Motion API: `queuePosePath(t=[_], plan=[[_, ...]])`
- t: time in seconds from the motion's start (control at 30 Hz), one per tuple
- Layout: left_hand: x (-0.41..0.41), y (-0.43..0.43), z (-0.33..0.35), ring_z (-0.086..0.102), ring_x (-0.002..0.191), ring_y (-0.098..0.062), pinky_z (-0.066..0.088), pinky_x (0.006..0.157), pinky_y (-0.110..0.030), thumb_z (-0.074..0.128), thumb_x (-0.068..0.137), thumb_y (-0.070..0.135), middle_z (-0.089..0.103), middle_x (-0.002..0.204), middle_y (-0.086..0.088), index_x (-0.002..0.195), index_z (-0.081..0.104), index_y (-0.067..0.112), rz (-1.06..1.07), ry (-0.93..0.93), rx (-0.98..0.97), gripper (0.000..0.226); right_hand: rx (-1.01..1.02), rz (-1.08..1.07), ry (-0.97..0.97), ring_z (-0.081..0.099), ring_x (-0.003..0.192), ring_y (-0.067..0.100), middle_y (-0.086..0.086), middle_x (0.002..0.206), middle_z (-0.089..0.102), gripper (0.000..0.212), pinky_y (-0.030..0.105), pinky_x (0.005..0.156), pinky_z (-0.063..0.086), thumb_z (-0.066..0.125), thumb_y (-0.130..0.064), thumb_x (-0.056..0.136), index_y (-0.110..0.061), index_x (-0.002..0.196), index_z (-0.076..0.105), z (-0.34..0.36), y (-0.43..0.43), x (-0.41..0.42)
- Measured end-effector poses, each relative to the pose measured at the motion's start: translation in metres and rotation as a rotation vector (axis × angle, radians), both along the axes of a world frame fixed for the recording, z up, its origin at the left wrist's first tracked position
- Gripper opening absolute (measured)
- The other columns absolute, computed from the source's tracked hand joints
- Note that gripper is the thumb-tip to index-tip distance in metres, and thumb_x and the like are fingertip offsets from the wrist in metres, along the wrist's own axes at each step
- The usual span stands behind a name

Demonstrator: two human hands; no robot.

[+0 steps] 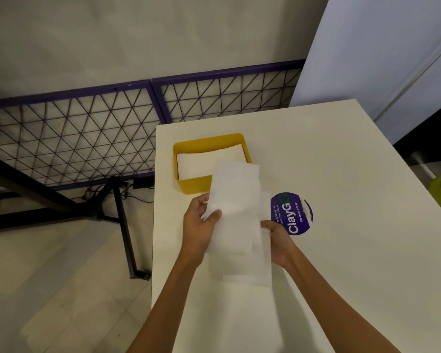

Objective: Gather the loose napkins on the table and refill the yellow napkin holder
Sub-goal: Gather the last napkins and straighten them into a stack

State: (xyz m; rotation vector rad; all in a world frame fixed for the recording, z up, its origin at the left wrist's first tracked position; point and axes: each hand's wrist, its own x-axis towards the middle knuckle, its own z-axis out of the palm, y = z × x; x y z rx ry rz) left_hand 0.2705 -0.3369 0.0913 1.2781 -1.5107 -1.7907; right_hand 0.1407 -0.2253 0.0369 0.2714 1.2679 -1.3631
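A bundle of loose white napkins (pixel 236 212) is held between 2 hands above the white table (pixel 341 174). The left hand (pixel 199 225) is closed on the left edge of the bundle, with the thumb laid on top of the paper. The right hand (pixel 278 242) is closed on the lower right edge, where the fingers are mostly hidden behind the sheets. The sheets are not squared: several edges are seen stepped one behind another, and the picture is blurred there, so the number of napkins cannot be told.

The yellow napkin holder (pixel 192 186) stands on the table straight ahead of the hands, a little to the left, near the table's left edge. White napkins (pixel 196 163) are already lying flat in it, but it is judged to be not full. The far end of the held bundle overlaps the holder's near right corner in the view; whether it touches the rim cannot be told.

The long axis of the bundle runs away from the person, while the holder's long side runs across. For this reason a turn of the bundle is probably needed before it is laid in. The left hand is the nearer one to the holder. A round purple sticker (pixel 292 214) is seen just beside the right hand.
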Motion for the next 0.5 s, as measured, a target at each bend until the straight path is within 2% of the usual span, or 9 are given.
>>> queuePosePath(t=[0.07,0.17,0.27,0.33,0.5], plan=[[-0.007,0.006,-0.005,0.061,0.106,-0.027,0.052,0.092,-0.044,0.061,0.084,0.003,0.064,0.117,-0.009,0.110,0.051,0.022,0.014,-0.039,-0.032,0.034,-0.063,-0.003,-0.024,0.068,0.059,0.020,0.005,0.063,0.071,0.031,0.035,0.068,0.049,0.036,-0.017,0.091,-0.007,0.082,0.065,0.005,-0.004,0.003],[-0.015,0.015,-0.015,0.058,0.111,-0.026,0.048,0.097,-0.037,0.061,0.084,0.004,0.061,0.121,-0.011,0.115,0.053,0.013,0.034,-0.153,-0.123,0.033,-0.141,-0.048,-0.047,0.068,0.055,0.018,0.005,0.062,0.071,0.046,0.032,0.064,0.049,0.034,-0.021,0.091,-0.010,0.067,0.072,0.009,-0.008,0.003],[-0.020,0.021,-0.019,0.056,0.113,-0.027,0.047,0.098,-0.037,0.060,0.085,0.004,0.060,0.123,-0.011,0.119,0.052,0.007,0.062,-0.206,-0.157,0.035,-0.183,-0.094,-0.075,0.071,0.064,0.021,0.008,0.075,0.074,0.043,0.034,0.074,0.049,0.043,-0.034,0.086,-0.012,0.071,0.077,0.010,-0.008,0.002],[-0.022,0.024,-0.021,0.056,0.114,-0.027,0.047,0.101,-0.039,0.060,0.086,0.006,0.059,0.124,-0.010,0.120,0.052,0.008,0.055,-0.229,-0.185,0.035,-0.207,-0.135,-0.087,0.071,0.064,0.020,0.006,0.076,0.075,0.050,0.035,0.077,0.047,0.041,-0.040,0.089,-0.015,0.067,0.078,0.006,-0.007,0.001],[-0.025,0.026,-0.021,0.056,0.114,-0.028,0.046,0.102,-0.041,0.059,0.088,0.009,0.059,0.126,-0.010,0.122,0.051,0.008,0.029,-0.265,-0.221,0.035,-0.209,-0.121,-0.094,0.070,0.065,0.021,0.005,0.072,0.075,0.048,0.036,0.078,0.046,0.038,-0.033,0.090,-0.014,0.068,0.077,0.012,-0.003,0.003]])
